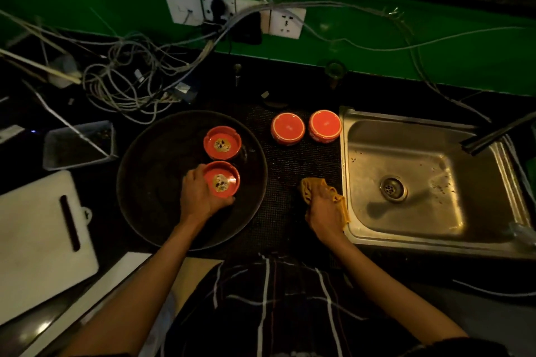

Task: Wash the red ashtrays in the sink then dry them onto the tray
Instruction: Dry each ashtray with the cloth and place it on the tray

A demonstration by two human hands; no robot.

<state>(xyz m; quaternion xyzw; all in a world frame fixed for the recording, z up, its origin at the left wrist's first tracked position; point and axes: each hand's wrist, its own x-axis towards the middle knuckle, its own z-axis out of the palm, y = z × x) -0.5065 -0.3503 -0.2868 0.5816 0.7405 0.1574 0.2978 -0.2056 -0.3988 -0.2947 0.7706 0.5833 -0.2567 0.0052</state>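
A white board (43, 238) lies at the table's left edge, with a grey bin (79, 143) behind it near a tangle of cables (130, 78); what the bin holds is too dark to tell. Next comes the round dark tray (145, 182), which carries two red ashtrays right way up. The far ashtray (222, 142) sits alone, a pale emblem at its bottom. The left hand (200, 193) grips the near ashtray (222, 180) by its rim, fingers curled round the left and front side, probably to set it down dry or to shift it. Right of the tray, on a dark mat (284, 171), two more ashtrays (288, 128) (324, 125) stand upside down, likely so that water drains off before wiping. The right hand (326, 211) clutches a yellow cloth (310, 187) just beside the sink (435, 240), ready for drying. The sink basin holds no ashtray, only dark specks round the drain (393, 188); the tap (493, 136) reaches in from the right.
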